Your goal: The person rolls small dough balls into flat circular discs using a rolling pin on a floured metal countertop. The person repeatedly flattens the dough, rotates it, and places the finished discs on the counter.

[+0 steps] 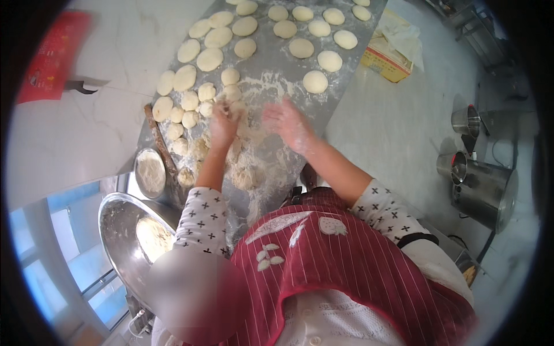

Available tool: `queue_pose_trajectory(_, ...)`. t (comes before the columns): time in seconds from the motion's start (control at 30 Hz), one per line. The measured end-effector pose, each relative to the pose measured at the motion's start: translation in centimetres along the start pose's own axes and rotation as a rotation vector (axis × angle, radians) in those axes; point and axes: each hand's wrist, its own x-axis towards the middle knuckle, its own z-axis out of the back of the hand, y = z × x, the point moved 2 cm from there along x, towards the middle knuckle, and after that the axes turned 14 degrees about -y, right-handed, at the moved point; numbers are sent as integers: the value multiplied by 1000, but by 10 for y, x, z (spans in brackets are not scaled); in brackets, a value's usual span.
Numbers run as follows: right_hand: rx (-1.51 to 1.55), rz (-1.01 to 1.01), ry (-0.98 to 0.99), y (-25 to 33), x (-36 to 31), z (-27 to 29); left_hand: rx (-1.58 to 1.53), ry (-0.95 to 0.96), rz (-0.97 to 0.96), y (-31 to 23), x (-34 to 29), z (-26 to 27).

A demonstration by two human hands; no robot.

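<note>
My left hand [224, 126] is over the floured work table [323, 109], its fingers bent together beside small lumps of dough [206, 91]. Whatever is in those fingers, if anything, is hidden. To its right, my right hand [290, 126] is held with the fingers stretched out and flour on the skin, holding nothing. Just beyond the left fingers is a pale dough round [230, 76]. Flattened dough discs [209, 59] cover the far part of the table. Crumbly dough scraps [245, 176] and loose flour lie nearer my body.
A rolling pin [161, 138] lies along the table's left edge, beside a bowl of flour [150, 173]. A large metal basin [124, 225] with dough stands at the lower left. A yellow carton [388, 57] is beyond the right edge. Metal pots [485, 193] stand far right.
</note>
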Motion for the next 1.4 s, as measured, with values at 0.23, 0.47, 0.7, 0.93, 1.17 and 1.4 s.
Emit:
queue_pose_trajectory(0.23,-343,-13,27,-31,-1,43,459,216,-121,-18,-54,58)
queue_pose_trajectory(0.47,-333,83,167,-41,-12,-33,82,230,-27,-75,-43,66)
queue_pose_trajectory(0.7,137,-154,495,-6,-35,-39,-862,585,676,-87,-26,99)
queue_pose_trajectory(0.93,-51,-42,364,15,-73,-44,-1138,600,860,-109,-43,79)
queue_pose_trajectory(1.17,220,10,542,11,-66,-39,-1426,501,899,-123,-47,88)
queue_pose_trajectory(1.4,-326,638,342,-4,-52,-44,-874,410,812,-118,-52,66)
